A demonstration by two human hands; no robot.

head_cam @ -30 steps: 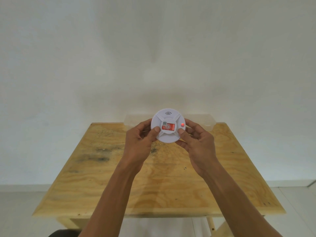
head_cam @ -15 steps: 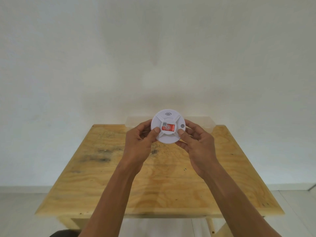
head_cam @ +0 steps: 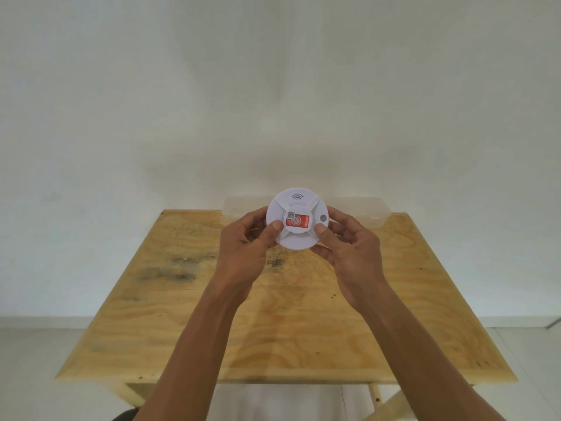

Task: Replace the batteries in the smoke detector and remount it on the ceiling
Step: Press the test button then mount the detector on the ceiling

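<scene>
One smoke detector [head_cam: 297,218] is in view, a round white disc held up in the air above the far half of the desk [head_cam: 282,314], its face turned toward the camera. On that face there is one red label with a small square code at its upper left corner, one curved signal mark near the top edge, four raised ribs running out from the centre, and one small grey dot on its right side.

Two hands hold the smoke detector. The left hand [head_cam: 246,249] is curled closed on its left edge, thumb pressed on the front face just left of the red label and the fingers wrapped behind. The right hand [head_cam: 349,253] is closed on its right edge in the same way, thumb on the front just below the grey dot and fingers behind. Both forearms are bare.

Behind the smoke detector, on the far edge of the desk, sits one clear plastic box [head_cam: 361,209], partly hidden by the disc and the hands. Its contents cannot be made out.

The desk is pale plywood with strong grain. Dark smudges lie on it to the left of the smoke detector and just below it, with a few small specks elsewhere. Beyond the desk stands a plain white wall [head_cam: 279,86], and a pale floor [head_cam: 36,360] shows at either side.
</scene>
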